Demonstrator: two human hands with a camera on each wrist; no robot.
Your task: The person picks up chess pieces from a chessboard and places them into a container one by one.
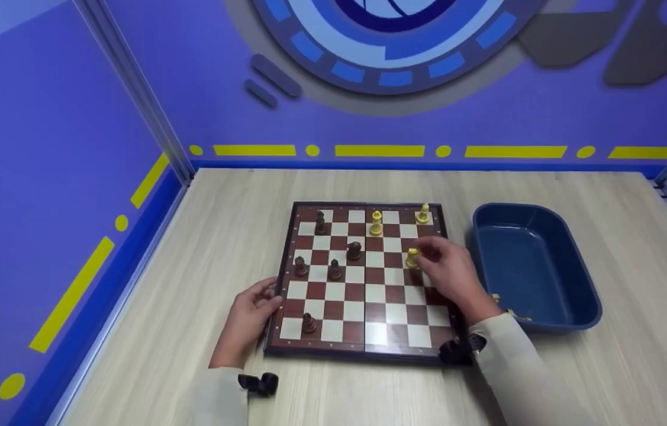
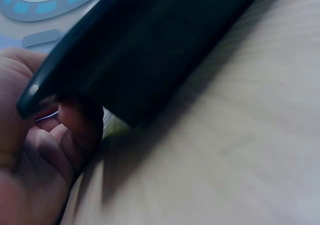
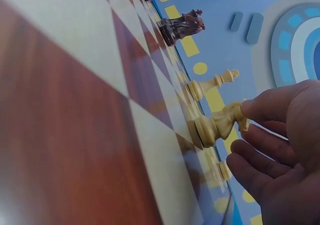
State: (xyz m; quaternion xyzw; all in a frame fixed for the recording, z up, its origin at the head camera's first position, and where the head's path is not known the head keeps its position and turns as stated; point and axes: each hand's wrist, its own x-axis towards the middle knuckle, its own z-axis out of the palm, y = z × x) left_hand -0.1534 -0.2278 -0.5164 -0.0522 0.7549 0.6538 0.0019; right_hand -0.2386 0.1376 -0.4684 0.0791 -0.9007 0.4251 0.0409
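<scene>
Head view: my right hand (image 1: 448, 267) pinches the yellow knight (image 1: 411, 258) at two o'clock on the chessboard (image 1: 355, 311); my left hand (image 1: 248, 313) grips it near nine. Knight's likely light, rigid; I'd hold its top.

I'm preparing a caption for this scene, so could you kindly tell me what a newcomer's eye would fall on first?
Probably the checkered chessboard in the middle of the table, where the right hand pinches a yellow knight on the right half and the left hand holds the left edge. Next might come the large blue circular design at the top of the head view, then the dark blue tub right of the board.
</scene>
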